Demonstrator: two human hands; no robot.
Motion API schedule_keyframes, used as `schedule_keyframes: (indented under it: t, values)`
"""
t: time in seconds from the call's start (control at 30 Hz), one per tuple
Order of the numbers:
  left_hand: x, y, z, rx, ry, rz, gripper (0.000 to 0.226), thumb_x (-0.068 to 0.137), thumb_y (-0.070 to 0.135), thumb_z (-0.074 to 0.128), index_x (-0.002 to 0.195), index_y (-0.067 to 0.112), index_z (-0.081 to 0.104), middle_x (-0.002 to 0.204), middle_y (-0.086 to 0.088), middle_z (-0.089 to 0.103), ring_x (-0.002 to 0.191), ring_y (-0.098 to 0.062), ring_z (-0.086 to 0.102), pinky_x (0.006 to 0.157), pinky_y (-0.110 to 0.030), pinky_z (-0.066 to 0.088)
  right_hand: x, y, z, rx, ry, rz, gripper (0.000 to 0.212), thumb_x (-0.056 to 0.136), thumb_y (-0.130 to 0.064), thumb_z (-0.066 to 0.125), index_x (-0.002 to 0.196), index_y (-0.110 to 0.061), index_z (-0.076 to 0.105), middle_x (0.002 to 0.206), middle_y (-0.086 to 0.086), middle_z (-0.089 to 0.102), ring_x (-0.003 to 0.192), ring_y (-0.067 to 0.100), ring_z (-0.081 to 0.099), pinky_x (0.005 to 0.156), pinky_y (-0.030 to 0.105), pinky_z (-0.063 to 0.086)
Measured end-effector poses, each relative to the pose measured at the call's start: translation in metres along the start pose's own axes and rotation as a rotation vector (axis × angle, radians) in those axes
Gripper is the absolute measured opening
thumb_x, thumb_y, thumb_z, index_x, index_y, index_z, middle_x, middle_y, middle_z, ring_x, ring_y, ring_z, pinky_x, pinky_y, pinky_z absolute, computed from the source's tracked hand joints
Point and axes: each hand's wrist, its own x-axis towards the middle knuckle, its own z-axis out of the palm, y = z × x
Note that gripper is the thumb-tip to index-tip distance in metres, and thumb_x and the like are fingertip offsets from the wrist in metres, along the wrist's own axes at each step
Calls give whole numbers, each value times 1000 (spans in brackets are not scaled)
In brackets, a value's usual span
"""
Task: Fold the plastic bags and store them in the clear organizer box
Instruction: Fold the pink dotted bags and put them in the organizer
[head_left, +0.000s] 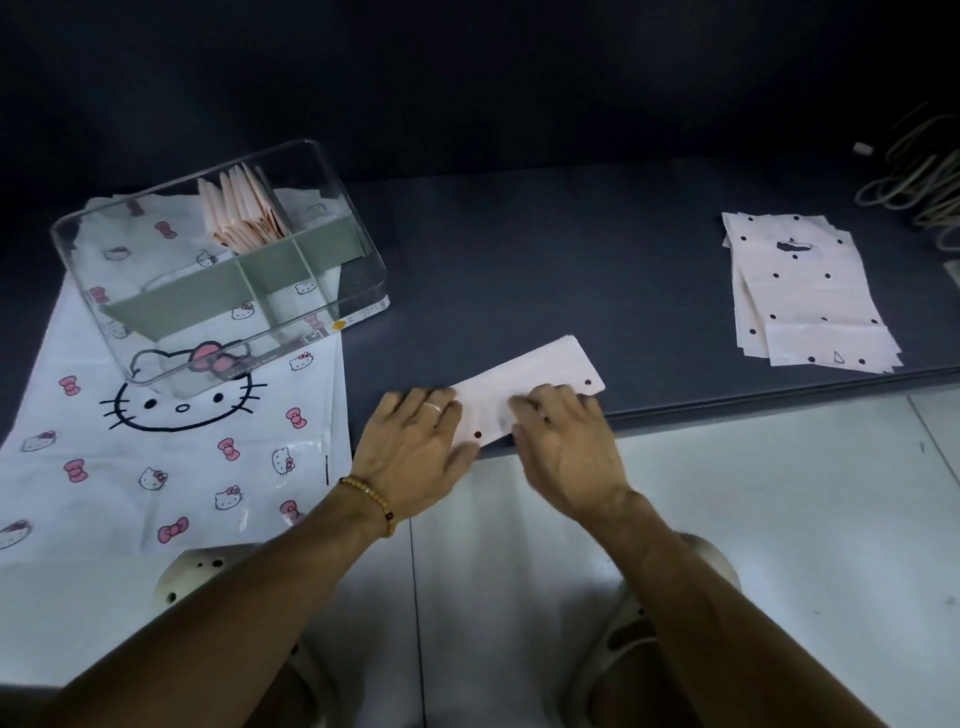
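Dim light falls over a dark grey table (597, 260) that runs across the view, with a pale tiled floor (753, 519) below its front edge. Near that edge lies the folded bag (540, 382), a long pale pink strip with a few dark dots, set at a slant with its far end pointing up and to the right. The left hand (410, 447), with a ring on one finger and a beaded bracelet (370, 494) at the wrist, lies flat on the near end of the strip, its fingers spread and straight, pressing it down. The right hand (563, 447) rests on the strip just beside it, fingers bent slightly over the plastic; whether they pinch an edge or only press cannot be told. To the left stands the clear organizer box (358, 244), tilted in the wide view, with grey-green dividers (228, 291) inside and a bundle of folded pink bags (244, 213) standing upright in a rear compartment. The box sits on a large white bag (182, 467) printed with cat faces and pink bows, which spreads over the table's left end and hangs past the front edge. Well apart, at the right of the table, lies a loose stack of unfolded dotted bags (805, 296). Coiled pale cords (919, 176) sit in the far right corner.
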Motion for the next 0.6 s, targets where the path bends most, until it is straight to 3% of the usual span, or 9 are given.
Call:
schedule_keyframes:
  t: [0.07,0.17,0.23,0.37,0.43,0.5,0.6]
  values:
    - [-13,1,-2,1,-41,88,61,72,57,68,114,12,65,120,-8,63,96,-28,61,81,-40,51,-5,-8,3,-8,-47,-9,28,80,-16,65,107,-10,66,104,8,63,94,29,61,80,40,49]
    - [-17,0,-6,-31,-9,186,53,60,27,85,110,16,69,115,-7,67,88,-28,64,71,-38,55,-11,-3,2,2,-77,10,33,81,-17,67,113,-10,66,118,9,64,111,29,60,94,42,48]
    - [-11,5,-12,-87,15,165,41,66,14,80,106,16,71,110,-5,69,84,-27,62,68,-36,56,-14,-3,1,44,-88,-7,39,79,-17,69,117,-10,64,124,9,62,116,28,58,97,43,46]
    - [4,15,-20,-275,-61,-18,22,94,28,50,108,22,66,96,1,68,85,-20,58,68,-29,49,-11,-17,-1,258,-5,32,21,83,-7,66,104,-8,70,103,9,70,91,27,65,78,37,56]
    - [13,16,-23,-584,-99,-193,22,90,41,54,94,23,67,83,4,68,74,-17,60,63,-26,49,-2,-17,-4,439,45,233,10,90,-7,60,91,-6,70,85,8,71,73,26,64,66,32,53]
    - [22,14,-25,-864,-132,-344,21,82,38,66,95,22,70,84,6,71,75,-13,64,68,-27,53,7,-8,-6,588,37,435,18,94,-14,58,77,-9,62,67,-2,62,59,17,55,57,25,43]
    - [35,13,-19,-930,-147,-479,17,87,23,65,96,9,71,95,-1,72,83,-16,66,75,-29,56,22,2,-10,684,-68,569,22,93,-21,60,73,-15,57,65,-7,57,59,8,51,57,20,42]
